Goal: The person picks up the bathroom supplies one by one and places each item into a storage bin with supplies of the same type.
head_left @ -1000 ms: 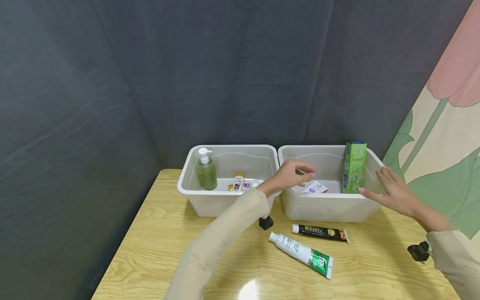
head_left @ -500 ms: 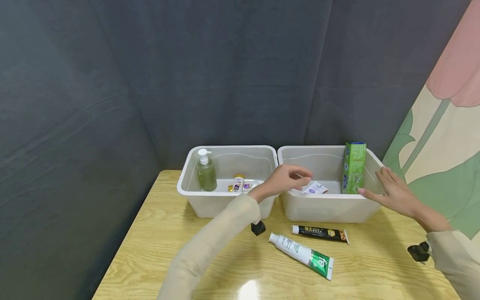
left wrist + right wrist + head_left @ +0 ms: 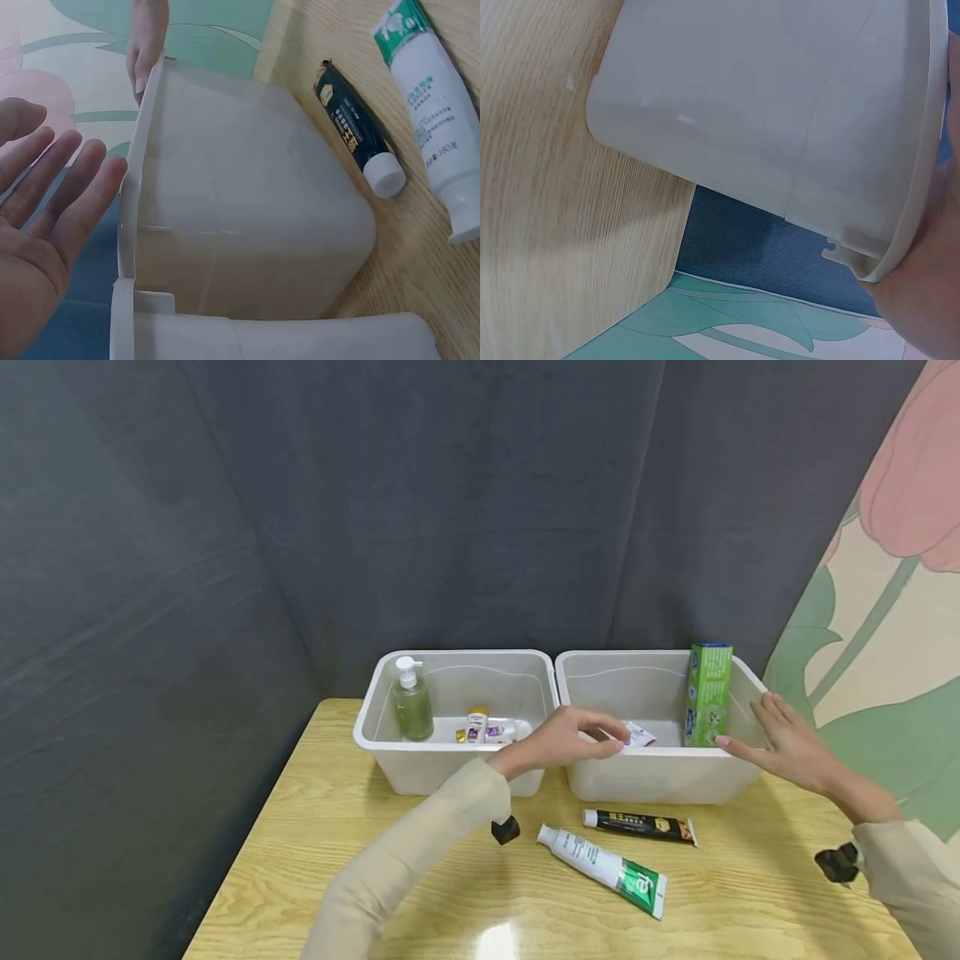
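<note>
My left hand hovers over the front rim where the two bins meet, fingers loosely bent with nothing between them. In the left wrist view its spread fingers stand beside the rim. My right hand rests on the front right corner of the right plastic bin, fingers straight over the side rim and thumb at the front. Inside that bin a green box stands upright, with a white packet-like item partly hidden behind my left hand. The right wrist view shows the bin's outer wall.
Left of it, the other bin holds a green pump bottle, a small orange-capped bottle and small items. On the wooden table lie a black tube and a white-and-green tube. A dark curtain hangs behind.
My left hand has drawn slightly left and lower, from over the right bin's inside towards its front rim. My right hand stays on the rim.
</note>
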Demonstrator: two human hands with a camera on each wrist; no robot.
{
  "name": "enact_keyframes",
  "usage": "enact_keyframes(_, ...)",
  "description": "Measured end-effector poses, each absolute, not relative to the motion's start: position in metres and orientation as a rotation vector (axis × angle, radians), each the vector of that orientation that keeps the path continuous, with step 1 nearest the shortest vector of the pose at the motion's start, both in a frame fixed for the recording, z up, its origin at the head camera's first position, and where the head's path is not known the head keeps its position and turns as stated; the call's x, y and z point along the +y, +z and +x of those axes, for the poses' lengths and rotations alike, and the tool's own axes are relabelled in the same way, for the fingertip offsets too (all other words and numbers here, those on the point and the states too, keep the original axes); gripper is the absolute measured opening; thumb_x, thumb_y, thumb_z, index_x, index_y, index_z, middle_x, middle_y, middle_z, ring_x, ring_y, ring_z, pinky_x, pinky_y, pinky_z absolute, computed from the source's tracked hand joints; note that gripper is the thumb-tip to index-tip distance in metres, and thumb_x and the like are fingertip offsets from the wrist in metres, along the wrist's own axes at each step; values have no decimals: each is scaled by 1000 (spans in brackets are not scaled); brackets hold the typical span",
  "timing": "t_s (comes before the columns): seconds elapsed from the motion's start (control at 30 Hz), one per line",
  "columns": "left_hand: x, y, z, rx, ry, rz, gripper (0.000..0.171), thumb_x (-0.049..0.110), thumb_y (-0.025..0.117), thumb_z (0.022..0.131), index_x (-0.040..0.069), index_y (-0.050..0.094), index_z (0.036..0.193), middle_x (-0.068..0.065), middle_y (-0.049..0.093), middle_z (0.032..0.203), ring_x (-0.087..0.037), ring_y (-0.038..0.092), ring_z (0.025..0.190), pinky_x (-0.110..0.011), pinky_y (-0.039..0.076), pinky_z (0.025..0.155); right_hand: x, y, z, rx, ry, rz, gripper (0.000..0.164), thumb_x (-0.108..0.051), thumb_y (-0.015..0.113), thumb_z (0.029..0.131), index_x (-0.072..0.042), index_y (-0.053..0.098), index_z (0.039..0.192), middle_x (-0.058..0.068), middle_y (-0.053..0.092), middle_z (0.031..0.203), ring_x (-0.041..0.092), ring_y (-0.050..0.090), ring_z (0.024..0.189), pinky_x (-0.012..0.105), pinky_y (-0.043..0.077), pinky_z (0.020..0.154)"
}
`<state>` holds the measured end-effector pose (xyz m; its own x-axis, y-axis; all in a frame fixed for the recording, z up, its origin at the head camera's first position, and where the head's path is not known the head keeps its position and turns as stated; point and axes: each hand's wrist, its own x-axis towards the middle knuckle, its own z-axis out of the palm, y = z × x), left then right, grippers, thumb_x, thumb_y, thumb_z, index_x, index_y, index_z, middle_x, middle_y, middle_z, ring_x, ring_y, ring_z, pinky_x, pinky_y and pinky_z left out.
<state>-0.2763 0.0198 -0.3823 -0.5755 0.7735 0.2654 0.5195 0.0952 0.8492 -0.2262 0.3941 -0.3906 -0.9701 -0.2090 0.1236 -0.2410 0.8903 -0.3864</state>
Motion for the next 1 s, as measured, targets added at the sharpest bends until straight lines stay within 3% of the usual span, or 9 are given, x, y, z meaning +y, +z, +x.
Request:
enact_keyframes(0.3,15,-390,-269,2165,1378,1403,24,13,68,95,5,72,117,-4,72,113,3,64,90,-17,51,82,395,-392,-226,-2956,626,380,92,-38,60,97,22,11,147,45,-6,151,48,-15,144,63,-9,111)
enact_keyframes(0.57,15,-402,-259,2180,1297,1444,22,13,68,95,5,73,114,0,74,107,7,64,85,-15,51,77,393,-390,-226,-2968,606,371,92,-38,60,97,22,12,146,45,-4,150,48,-13,144,63,-7,112)
enact_keyframes(1.0,9,-423,-257,2114,1170,1378,24,22,68,95,11,72,116,10,71,108,4,64,89,-14,48,82,393,-391,-227,-2966,600,372,91,-37,60,97,23,12,146,46,-3,150,50,-12,144,63,-6,112)
